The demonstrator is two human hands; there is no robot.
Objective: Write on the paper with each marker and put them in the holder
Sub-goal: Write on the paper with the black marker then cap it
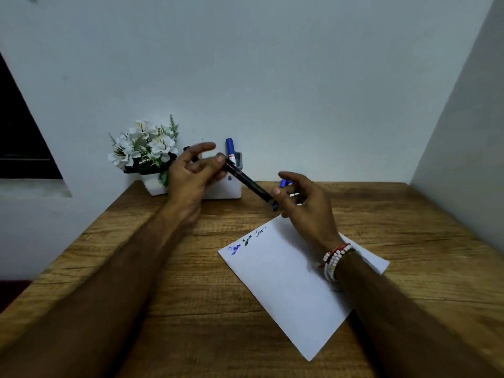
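A black marker (246,181) hangs slanted in the air between both hands, in front of the white holder (231,190). My left hand (191,175) pinches its upper end beside the holder, with the index finger stretched out. My right hand (302,203) pinches its lower end, where a blue tip or cap shows, just above the paper's far corner. One blue marker (230,149) stands upright in the holder. Another blue marker (286,183) peeks out behind my right hand's fingers. The white paper (286,282) lies at an angle and carries one blue and two dark scribbles near its left corner.
A white pot of white artificial flowers (144,148) stands left of the holder against the wall. The wooden table (191,309) ends at a left edge; walls close in at the back and right. My right wrist wears a beaded bracelet (334,259).
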